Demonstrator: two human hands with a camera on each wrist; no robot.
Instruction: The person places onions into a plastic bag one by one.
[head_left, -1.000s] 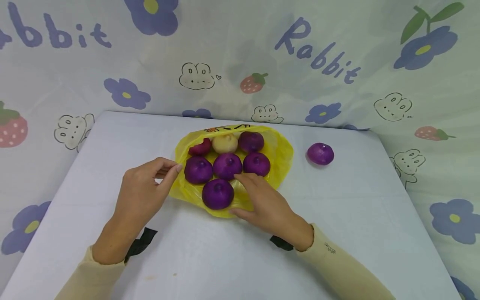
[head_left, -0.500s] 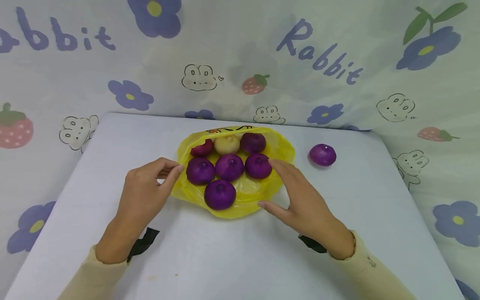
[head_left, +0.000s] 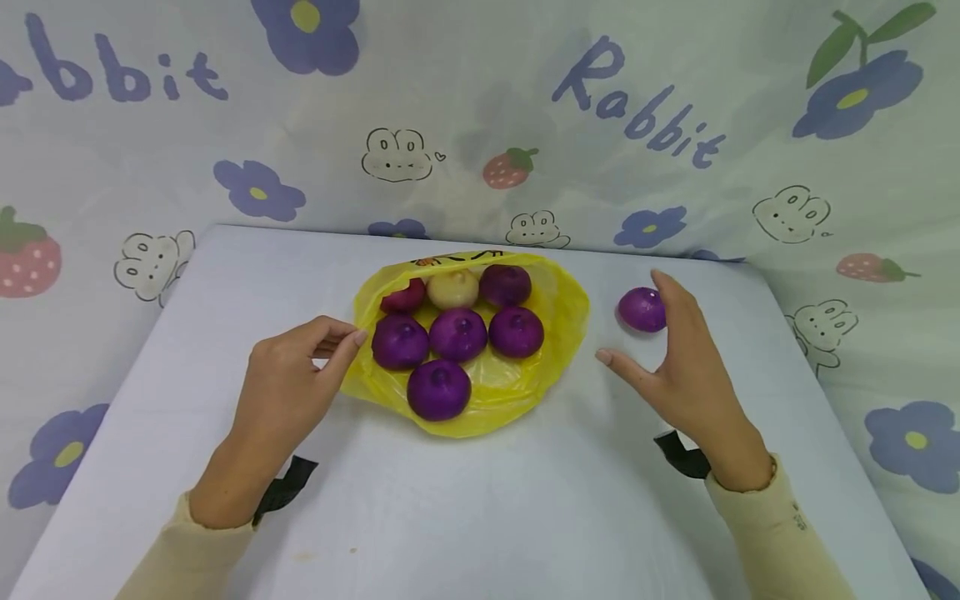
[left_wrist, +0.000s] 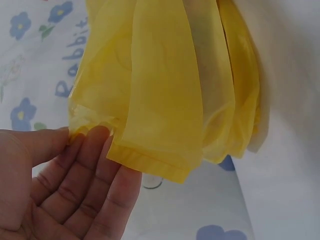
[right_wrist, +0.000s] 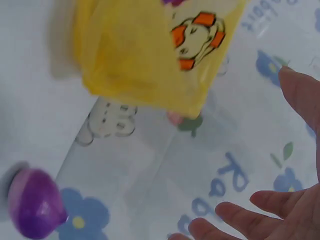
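The left hand (head_left: 288,379) pinches the near-left rim of the yellow bag (head_left: 555,312) between thumb and fingertips; the left wrist view shows the folded hem of the film caught at the fingertips (left_wrist: 95,137). The bag lies open and flat on the surface (head_left: 465,517), spread like a mat. On it rest five purple buns (head_left: 458,333), one pale bun (head_left: 452,288) and one reddish bun (head_left: 402,297), packed touching or just beside one another.

The right hand (head_left: 686,375) has its grip wide, fingers straight, thumb spread toward the bag, and holds nothing. It stands just beside the lone purple bun (head_left: 641,309), which sits on the bare surface to the right of the bag, apart from its rim. The head view does not settle whether the fingertips touch the bun; the right wrist view shows the bun (right_wrist: 32,202) apart from the palm.

Risks, as judged from this position:
- The bun is round and looks smooth. A sideways touch from the straight fingers could roll it toward the far right edge of the surface.
- The bag film is thin. A pull from the left-hand pinch could drag the film and set the packed buns rolling off it.
- A bun set down on the crowded film could knock its neighbours.
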